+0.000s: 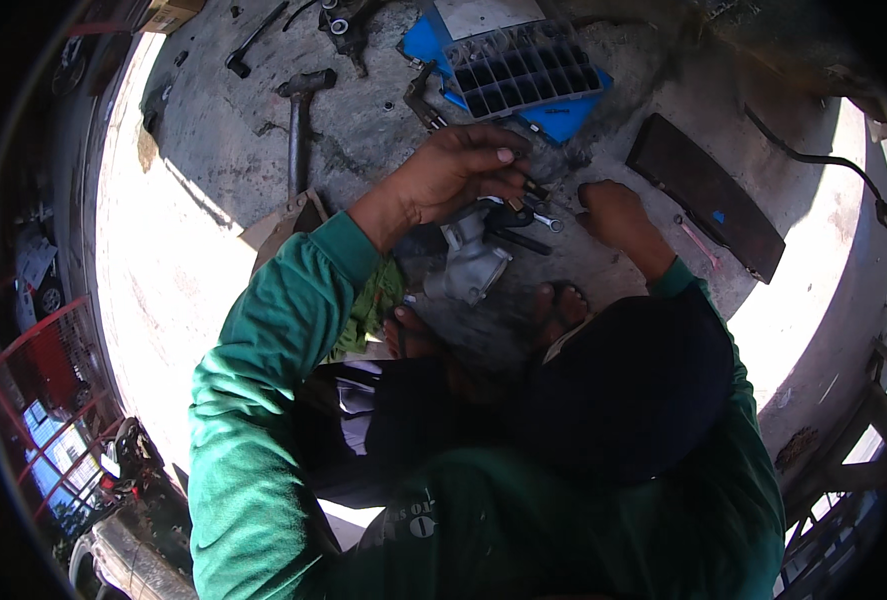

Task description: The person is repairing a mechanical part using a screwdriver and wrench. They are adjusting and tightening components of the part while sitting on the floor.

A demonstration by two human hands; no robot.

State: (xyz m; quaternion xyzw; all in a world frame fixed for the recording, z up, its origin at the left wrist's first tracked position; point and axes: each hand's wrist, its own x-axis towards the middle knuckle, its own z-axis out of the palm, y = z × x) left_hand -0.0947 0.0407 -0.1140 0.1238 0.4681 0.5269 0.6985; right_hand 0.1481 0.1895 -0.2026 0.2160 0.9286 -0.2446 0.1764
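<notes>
My left hand (463,172) is over the middle of the work area, its thumb and fingers drawn together around a small dark piece (533,188) with a brassy look, too small to name. To its right my right hand (613,215) is closed with the knuckles up; whatever it grips is hidden. Below both hands a grey cast metal part (471,268) rests on the concrete floor near my feet. A shiny wrench (548,222) lies beside that casting, with a dark handle-like piece (519,241) just under it.
Beyond my hands stands a compartment box (528,70) on a blue case (568,118). A hammer (298,130) and a ratchet (253,42) lie at far left. On the right are a long dark case (705,190), a pinkish wrench (700,245) and a black cable (813,157). Green cloth (368,312) lies left.
</notes>
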